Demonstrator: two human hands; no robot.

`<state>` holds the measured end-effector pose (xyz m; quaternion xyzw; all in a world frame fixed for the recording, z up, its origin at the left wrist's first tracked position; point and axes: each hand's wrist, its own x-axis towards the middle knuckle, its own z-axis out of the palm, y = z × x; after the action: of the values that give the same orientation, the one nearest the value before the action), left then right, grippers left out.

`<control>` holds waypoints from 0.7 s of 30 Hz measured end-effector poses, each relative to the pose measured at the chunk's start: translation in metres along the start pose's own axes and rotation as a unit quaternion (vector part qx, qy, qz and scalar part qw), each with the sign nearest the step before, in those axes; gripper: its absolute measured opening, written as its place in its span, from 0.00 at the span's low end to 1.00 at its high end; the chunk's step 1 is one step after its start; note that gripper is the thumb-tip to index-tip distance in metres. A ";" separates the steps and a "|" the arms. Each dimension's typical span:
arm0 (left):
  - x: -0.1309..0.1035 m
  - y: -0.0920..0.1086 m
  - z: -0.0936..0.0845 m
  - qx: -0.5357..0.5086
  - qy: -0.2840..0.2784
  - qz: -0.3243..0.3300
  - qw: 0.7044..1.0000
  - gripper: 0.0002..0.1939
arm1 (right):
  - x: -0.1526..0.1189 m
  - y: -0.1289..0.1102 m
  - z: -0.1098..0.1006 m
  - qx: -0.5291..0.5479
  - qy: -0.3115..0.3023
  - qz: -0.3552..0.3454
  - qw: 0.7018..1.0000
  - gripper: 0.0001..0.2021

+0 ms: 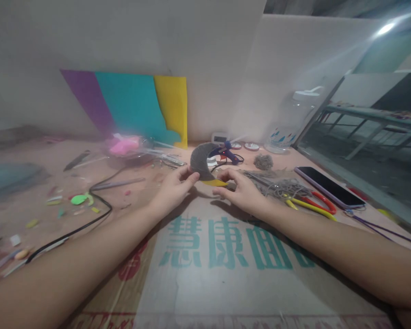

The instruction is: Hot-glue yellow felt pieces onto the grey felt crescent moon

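A fuzzy grey crescent moon (200, 161) with a yellow lower edge is held up over the cardboard, between my two hands. My left hand (178, 185) pinches its left side, thumb in front. Around the crescent's lower right tip, the thumb and forefinger of my right hand (239, 189) close from above and below. Just behind the crescent lies a blue hot glue gun (230, 154) with a small red light, partly hidden by it.
Right of my hands are a tangle of grey cord (287, 186), red-and-yellow-handled pliers (315, 205), a phone (329, 186) and a grey fuzzy ball (263, 161). A clear bottle (283, 125) stands behind. Leftward, a black cable (102, 212) crosses scattered scraps near green pieces (79, 199).
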<state>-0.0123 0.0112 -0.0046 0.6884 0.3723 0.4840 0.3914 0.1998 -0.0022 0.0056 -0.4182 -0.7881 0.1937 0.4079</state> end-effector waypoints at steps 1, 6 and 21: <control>0.000 -0.001 0.000 -0.011 -0.001 0.000 1.000 0.14 | 0.000 0.000 0.000 -0.007 0.007 -0.002 1.000 0.07; -0.001 -0.002 0.002 -0.008 0.001 -0.037 0.999 0.17 | -0.001 0.001 -0.001 -0.039 0.050 -0.035 0.997 0.06; -0.004 0.001 0.005 -0.184 0.025 -0.164 0.969 0.17 | -0.007 -0.017 -0.008 -0.199 -0.068 -0.164 0.964 0.10</control>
<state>-0.0089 0.0062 -0.0065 0.5217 0.3946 0.4902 0.5761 0.2001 -0.0184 0.0178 -0.3416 -0.8946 -0.0083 0.2879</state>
